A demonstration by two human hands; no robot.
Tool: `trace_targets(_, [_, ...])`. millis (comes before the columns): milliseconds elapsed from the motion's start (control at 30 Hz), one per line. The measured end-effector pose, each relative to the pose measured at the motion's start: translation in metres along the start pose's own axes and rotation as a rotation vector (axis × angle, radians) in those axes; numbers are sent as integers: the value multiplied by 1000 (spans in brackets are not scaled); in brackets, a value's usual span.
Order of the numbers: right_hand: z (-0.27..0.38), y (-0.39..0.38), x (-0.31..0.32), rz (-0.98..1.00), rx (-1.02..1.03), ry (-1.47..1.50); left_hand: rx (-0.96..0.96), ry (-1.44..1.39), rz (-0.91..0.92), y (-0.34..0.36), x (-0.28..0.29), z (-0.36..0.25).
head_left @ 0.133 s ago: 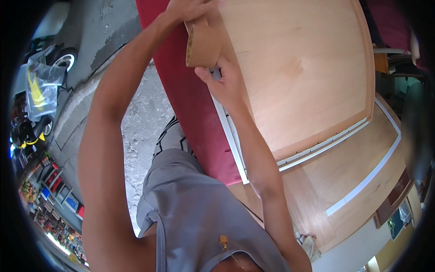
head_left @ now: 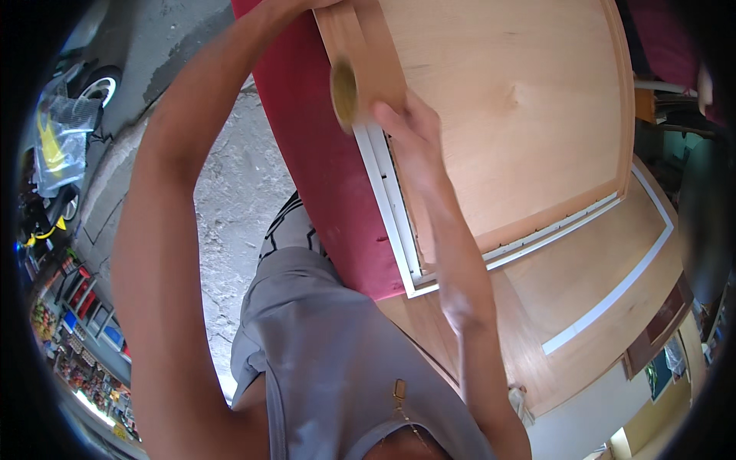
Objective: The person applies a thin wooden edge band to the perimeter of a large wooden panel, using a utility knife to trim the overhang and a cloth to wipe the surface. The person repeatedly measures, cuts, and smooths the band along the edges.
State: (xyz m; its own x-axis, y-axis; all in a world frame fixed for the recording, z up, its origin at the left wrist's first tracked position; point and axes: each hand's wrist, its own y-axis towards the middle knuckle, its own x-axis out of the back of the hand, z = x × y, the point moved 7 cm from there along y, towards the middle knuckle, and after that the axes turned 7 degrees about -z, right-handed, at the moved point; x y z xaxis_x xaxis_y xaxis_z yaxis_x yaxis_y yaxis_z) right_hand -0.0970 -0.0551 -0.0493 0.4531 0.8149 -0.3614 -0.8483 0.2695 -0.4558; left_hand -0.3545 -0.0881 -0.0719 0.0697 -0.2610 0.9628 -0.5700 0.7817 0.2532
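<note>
The fingers (head_left: 389,119) of my right hand (head_left: 422,142) were curled round the lower right side of a brown roll (head_left: 373,84), the thumb against its face. I had that roll in the upper middle of the frame, its hollow end turned to the left and blurred. My left hand (head_left: 318,3) was cut off by the top edge, so I could not tell whether it was clenched or loose. Just right of the roll I saw a large pale wooden panel (head_left: 514,153), with white edging (head_left: 392,215) along its left and lower sides. A red surface (head_left: 322,176) ran to the left of that edging. At lower right I made out a wooden table (head_left: 529,307) with a white strip (head_left: 609,310) on it, and at far left a clear plastic bag (head_left: 65,146).
</note>
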Motion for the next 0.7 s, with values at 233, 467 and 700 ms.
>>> trace_targets(233, [14, -77, 23, 95, 454, -809, -6, 0, -19, 19, -2, -2])
trace_targets(467, [-23, -132, 48, -29, 204, -629, -10, 28, -37, 22, 2, 2])
trace_targets(700, [-42, -174, 85, -150, 27, -319, -19, 51, -32, 32, -8, 12])
